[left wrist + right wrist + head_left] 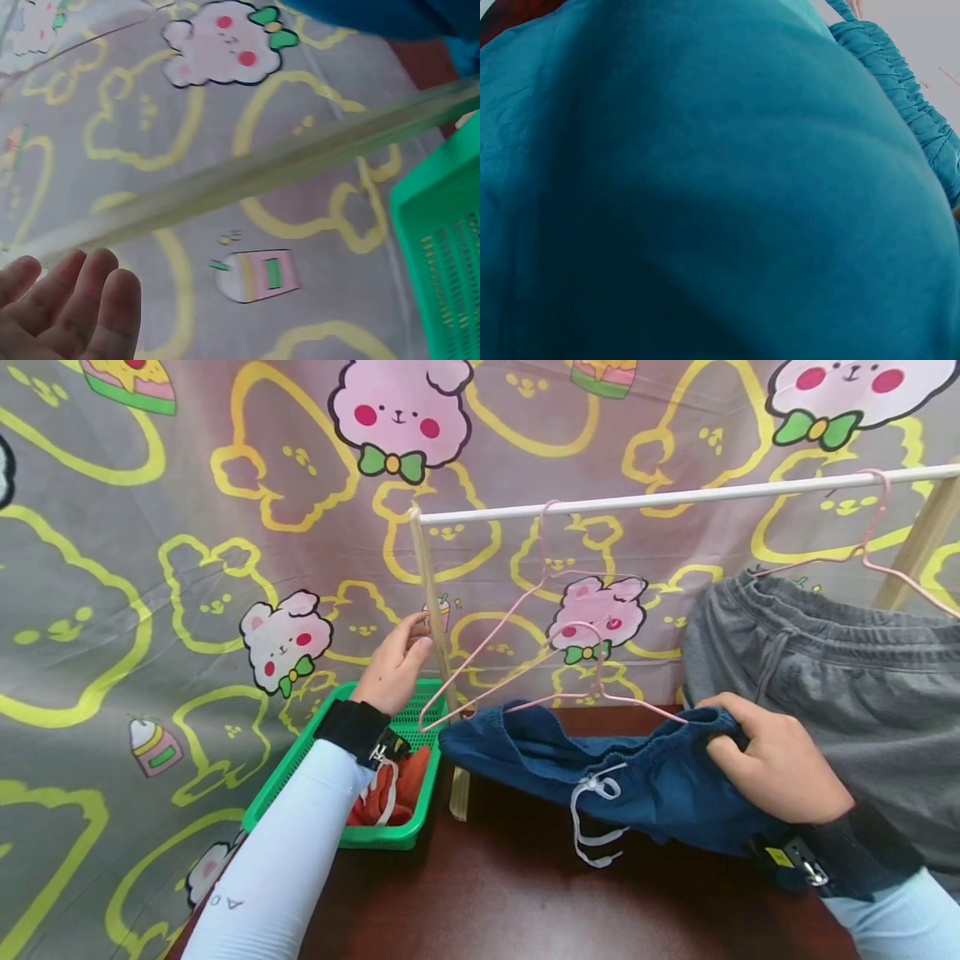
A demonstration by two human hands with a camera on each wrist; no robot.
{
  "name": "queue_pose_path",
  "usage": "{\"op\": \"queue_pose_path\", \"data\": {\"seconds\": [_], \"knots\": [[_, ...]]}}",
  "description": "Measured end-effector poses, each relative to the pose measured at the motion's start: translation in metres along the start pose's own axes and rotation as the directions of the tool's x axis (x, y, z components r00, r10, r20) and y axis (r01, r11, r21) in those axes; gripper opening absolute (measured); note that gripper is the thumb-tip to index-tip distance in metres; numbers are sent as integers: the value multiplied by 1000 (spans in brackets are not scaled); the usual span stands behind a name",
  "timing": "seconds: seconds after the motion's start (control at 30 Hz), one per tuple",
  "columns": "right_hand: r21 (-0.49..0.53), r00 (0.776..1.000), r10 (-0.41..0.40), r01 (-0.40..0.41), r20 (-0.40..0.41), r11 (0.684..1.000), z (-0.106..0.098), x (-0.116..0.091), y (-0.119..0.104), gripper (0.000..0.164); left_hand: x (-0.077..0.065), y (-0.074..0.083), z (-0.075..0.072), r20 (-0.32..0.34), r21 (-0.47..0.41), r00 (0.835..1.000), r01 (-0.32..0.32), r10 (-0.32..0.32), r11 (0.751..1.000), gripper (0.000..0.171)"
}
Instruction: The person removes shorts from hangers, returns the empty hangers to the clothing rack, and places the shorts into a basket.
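In the head view my right hand (776,760) grips the waistband of dark blue shorts (652,785) at its right end. A white drawstring (597,785) hangs from their front. A pink hanger (597,685) sits in the waistband opening, its hook pointing up. My left hand (393,668) is beside the rack's wooden post (429,585), fingers relaxed and holding nothing. In the left wrist view its fingertips (97,274) come right at the post. Blue cloth (742,172) fills most of the right wrist view and hides the right fingers.
From the white rail (675,493) hangs a bare pink hanger (517,606), in front of the left post. Grey shorts (825,668) hang on another pink hanger (862,556) at the right. A green basket (427,835) with red clothing (408,781) stands on the dark table (510,902).
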State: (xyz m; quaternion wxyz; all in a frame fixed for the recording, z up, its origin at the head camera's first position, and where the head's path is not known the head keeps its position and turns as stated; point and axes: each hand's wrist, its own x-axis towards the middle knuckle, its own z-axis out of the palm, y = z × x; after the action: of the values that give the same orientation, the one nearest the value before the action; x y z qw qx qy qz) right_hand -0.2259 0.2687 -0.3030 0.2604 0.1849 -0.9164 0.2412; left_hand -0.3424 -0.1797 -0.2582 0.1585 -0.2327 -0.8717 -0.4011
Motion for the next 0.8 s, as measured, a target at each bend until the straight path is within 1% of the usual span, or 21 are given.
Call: {"op": "queue_pose_path", "data": {"seconds": [0.1,0.23,0.37,0.5,0.6,0.67,0.77,0.8], "knots": [[-5,1000,-9,9,-13,1000,0,1,-1,26,-13,10,-4,-33,8,997,-67,67,998,51],[-11,999,-21,20,-25,1000,1,1,-1,26,-29,24,-5,-78,23,983,-163,164,986,50],[-13,1000,-17,16,-22,1000,2,1,-2,26,-44,38,-2,-126,35,957,-259,262,965,46],[-11,1000,-12,11,-19,1000,2,2,-2,25,-55,49,6,-139,20,921,-365,365,931,41],[-2,1000,1,-1,-13,1000,3,2,-1,24,-61,53,17,-113,29,898,-424,425,905,39],[6,1000,11,-11,-7,1000,3,3,0,24,-63,54,25,-80,48,890,-446,449,894,39],[18,1000,21,-21,6,1000,3,2,1,25,-65,52,38,-9,82,894,-445,448,892,40],[16,1000,22,-23,7,1000,3,2,1,24,-65,51,42,16,91,898,-438,439,894,41]]}}
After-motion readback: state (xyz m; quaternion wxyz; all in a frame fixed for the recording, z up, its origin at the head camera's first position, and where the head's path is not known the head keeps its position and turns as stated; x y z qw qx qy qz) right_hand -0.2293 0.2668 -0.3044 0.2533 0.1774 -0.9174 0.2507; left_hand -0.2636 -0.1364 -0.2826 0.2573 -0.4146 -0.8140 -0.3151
